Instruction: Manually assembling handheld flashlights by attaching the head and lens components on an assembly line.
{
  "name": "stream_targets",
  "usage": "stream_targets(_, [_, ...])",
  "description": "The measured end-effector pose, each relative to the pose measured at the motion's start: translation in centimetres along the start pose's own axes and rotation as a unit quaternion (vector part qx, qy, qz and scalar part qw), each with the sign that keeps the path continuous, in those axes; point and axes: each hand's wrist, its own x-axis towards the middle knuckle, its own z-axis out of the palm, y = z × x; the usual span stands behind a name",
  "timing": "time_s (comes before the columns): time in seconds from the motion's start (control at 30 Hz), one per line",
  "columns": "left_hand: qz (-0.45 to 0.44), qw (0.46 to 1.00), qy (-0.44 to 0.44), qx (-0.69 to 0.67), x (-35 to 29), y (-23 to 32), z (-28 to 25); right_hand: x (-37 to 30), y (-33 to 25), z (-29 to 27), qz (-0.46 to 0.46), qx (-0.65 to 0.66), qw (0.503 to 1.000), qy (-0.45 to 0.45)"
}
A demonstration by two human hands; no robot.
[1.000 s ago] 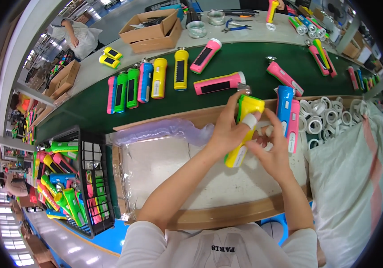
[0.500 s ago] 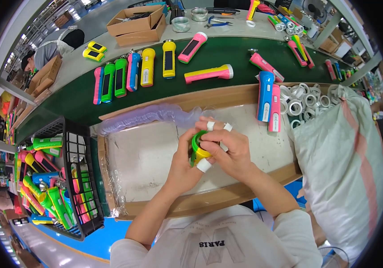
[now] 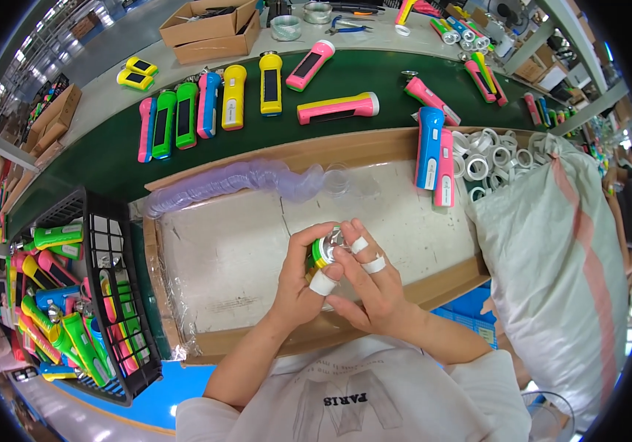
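Left hand (image 3: pixel 297 283) gripping yellow-green flashlight (image 3: pixel 319 255) body, head end facing up. Right hand (image 3: pixel 369 283), fingers taped, pressing on flashlight's clear lens end. Flashlight hovering over white-lined cardboard tray (image 3: pixel 227 250), below stack of clear lenses (image 3: pixel 242 180).

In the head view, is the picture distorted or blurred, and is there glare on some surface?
Head view: strong fisheye bending, so the green belt curves like an arch and the corners are black; the centre is sharp, with both hands, left hand and right hand, clear on the flashlight; soft glare lies on the plastic-lined tray; lighting is even, shadows weak.
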Motion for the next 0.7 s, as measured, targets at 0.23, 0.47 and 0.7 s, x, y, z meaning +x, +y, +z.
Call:
stream_targets(0.23, [-0.005, 0.997, 0.015, -0.075, 0.5, 0.1, -0.4, 1.4, 10.0, -1.9, 0.291, 0.181, 0.939, -0.005])
stream_targets(0.47, [-0.033, 0.992, -0.03, -0.118, 0.9, 0.1, -0.3, 0.9, 16.5, -0.1, 0.167, -0.136, 0.968, -0.132])
stream_targets(0.7, [-0.056, 0.997, 0.003, -0.056, 1.0, 0.5, 0.2, 2.4, 13.1, -2.6, 0.284, -0.076, 0.951, -0.099])
